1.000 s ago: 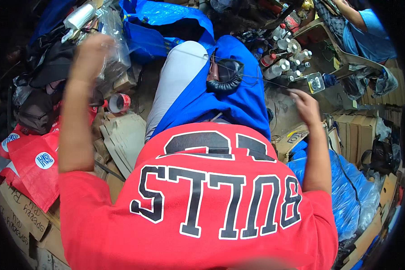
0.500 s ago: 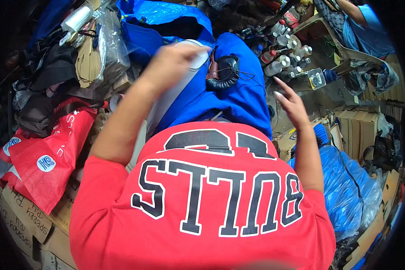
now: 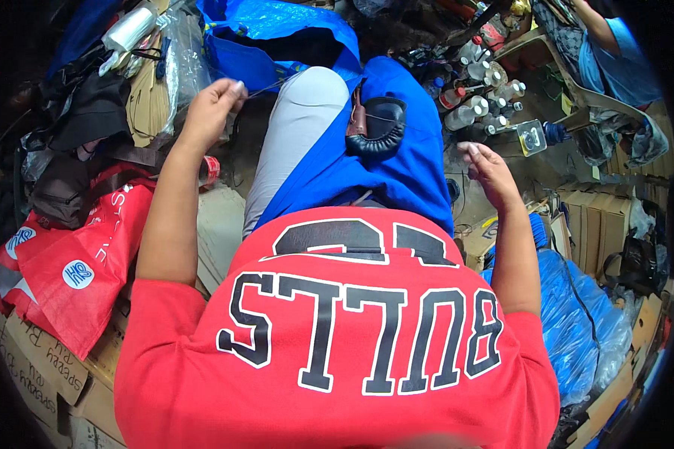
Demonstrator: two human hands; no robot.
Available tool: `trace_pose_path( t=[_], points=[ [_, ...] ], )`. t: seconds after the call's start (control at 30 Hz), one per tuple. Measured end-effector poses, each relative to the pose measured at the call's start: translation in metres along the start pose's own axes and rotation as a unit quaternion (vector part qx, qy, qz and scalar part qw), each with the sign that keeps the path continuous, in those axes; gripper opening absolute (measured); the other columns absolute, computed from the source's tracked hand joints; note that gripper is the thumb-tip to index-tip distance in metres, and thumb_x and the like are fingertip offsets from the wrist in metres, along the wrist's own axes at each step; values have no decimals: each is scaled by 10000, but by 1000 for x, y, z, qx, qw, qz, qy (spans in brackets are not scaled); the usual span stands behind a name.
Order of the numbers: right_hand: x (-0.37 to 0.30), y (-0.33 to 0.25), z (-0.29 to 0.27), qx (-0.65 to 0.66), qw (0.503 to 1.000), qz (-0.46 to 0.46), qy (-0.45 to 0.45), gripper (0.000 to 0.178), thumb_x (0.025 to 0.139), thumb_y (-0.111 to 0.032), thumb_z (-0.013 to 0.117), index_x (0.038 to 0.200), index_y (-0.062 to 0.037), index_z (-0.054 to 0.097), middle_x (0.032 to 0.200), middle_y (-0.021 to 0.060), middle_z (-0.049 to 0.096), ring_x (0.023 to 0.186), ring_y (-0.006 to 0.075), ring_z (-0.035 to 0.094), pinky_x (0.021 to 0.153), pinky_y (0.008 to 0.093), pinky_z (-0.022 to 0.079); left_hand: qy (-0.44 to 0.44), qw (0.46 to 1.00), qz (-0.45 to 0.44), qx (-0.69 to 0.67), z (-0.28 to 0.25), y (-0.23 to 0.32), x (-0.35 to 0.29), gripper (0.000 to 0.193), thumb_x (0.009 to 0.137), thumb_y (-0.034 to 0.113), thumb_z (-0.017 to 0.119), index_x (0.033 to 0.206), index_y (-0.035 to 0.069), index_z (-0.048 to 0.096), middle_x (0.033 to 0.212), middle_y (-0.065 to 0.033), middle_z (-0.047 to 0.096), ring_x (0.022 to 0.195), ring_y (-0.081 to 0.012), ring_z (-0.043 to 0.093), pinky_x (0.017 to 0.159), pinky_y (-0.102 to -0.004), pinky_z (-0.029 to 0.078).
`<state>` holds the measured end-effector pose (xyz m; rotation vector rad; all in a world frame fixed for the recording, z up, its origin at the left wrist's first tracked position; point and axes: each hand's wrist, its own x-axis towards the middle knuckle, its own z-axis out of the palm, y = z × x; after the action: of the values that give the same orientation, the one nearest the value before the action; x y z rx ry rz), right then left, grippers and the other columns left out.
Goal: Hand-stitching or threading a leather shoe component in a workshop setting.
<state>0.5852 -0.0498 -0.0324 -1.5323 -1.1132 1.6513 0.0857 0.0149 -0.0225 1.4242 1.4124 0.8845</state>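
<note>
On my blue-trousered lap lies a black shoe-like piece (image 3: 376,142) with a gathered, ribbed edge. A brown piece (image 3: 358,121) lies against its left side; its kind is unclear. My left hand (image 3: 213,112) is raised left of my knee, thumb and fingers pinched. A thin dark thread (image 3: 266,91) runs from its fingertips toward my knee, and its far part is lost to sight. Right of my thigh, my right hand (image 3: 488,168) is closed with thumb and fingertips together. Whatever it pinches is too small to make out.
A blue bag (image 3: 277,41) gapes beyond my knees. Several plastic bottles (image 3: 475,105) stand at the far right, near a person in a blue sleeve (image 3: 633,67). A red bag (image 3: 75,262) and cardboard lie left; blue plastic (image 3: 569,322) and boxes (image 3: 595,217) lie right.
My left hand has swung from over my knee out to the left, drawing thread. My right hand has moved slightly lower, its fingers now pinched together instead of apart.
</note>
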Motion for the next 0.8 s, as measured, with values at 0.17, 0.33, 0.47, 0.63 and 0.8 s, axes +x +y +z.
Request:
trace_pose_path(
  t=[0.17, 0.33, 0.47, 0.63, 0.8],
  points=[
    [11, -26, 8, -154, 981, -102, 65, 247, 870, -104, 562, 1100, -60, 641, 867, -18, 570, 753, 77, 502, 689, 224, 425, -31, 976, 188, 100, 73, 73, 7, 276, 829, 127, 644, 1094, 51, 637, 1163, -82, 609, 1063, -158, 563, 899, -274, 438],
    [33, -63, 63, -271, 919, -287, 0, 93, 807, -39, 631, 898, -42, 649, 832, 28, 577, 805, 118, 539, 737, 249, 429, -266, 958, 92, 57, 154, 105, 19, 266, 786, 95, 683, 1041, 42, 631, 1042, -89, 652, 735, -136, 632, 670, -267, 515],
    [39, -70, 79, -321, 901, -291, -18, 87, 791, -61, 652, 874, -80, 669, 816, 42, 590, 791, 159, 556, 727, 269, 444, -305, 940, 121, 91, 167, 102, 41, 272, 776, 121, 704, 1005, 28, 592, 911, -59, 623, 642, -111, 580, 563, -250, 485],
    [41, -71, 77, -382, 875, -295, -35, 84, 765, -86, 674, 840, -120, 685, 798, 52, 593, 799, 204, 569, 715, 306, 460, -379, 916, 53, 119, 168, 95, 55, 251, 767, 218, 728, 926, 43, 643, 799, -12, 615, 677, -96, 544, 568, -248, 442],
    [40, -72, 82, -391, 862, -321, -45, 101, 746, -69, 687, 832, -122, 690, 801, 42, 598, 783, 187, 576, 685, 301, 467, -395, 916, 14, 63, 171, 83, 57, 189, 764, 225, 730, 846, 63, 677, 724, 17, 609, 663, -82, 527, 570, -235, 406]
  ],
)
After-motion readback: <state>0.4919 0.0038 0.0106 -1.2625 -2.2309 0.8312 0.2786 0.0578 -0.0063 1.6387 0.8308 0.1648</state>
